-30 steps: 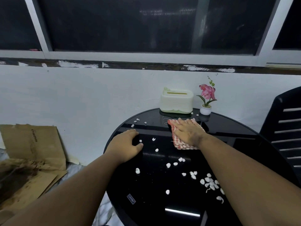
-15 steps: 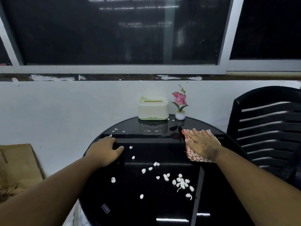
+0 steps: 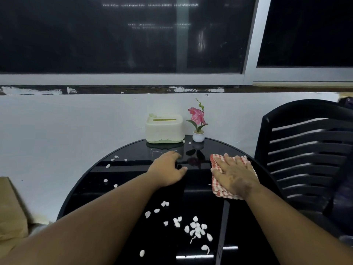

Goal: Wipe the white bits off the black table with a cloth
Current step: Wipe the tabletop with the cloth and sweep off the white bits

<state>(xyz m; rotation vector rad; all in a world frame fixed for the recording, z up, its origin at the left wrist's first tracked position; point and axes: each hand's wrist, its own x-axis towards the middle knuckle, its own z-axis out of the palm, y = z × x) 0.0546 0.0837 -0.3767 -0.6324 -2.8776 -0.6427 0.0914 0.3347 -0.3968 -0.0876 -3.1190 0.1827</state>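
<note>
A round glossy black table (image 3: pixel 200 192) fills the lower middle of the head view. Several white bits (image 3: pixel 197 229) lie clustered near its front, and a few more white bits (image 3: pixel 114 159) sit at its far left. My right hand (image 3: pixel 234 175) presses flat with straight fingers on a red-and-white checked cloth (image 3: pixel 216 189) at the table's right side. My left hand (image 3: pixel 168 170) rests on the table's middle, fingers loosely bent, holding nothing.
A pale green tissue box (image 3: pixel 164 129) and a small potted pink flower (image 3: pixel 197 123) stand at the table's far edge by the white wall. A black slatted plastic chair (image 3: pixel 305 150) stands close on the right. Brown cardboard (image 3: pixel 9 211) lies left.
My right hand has slid the cloth from the table's far middle to its right side. My left hand has moved from the left rim toward the middle. The view has shifted.
</note>
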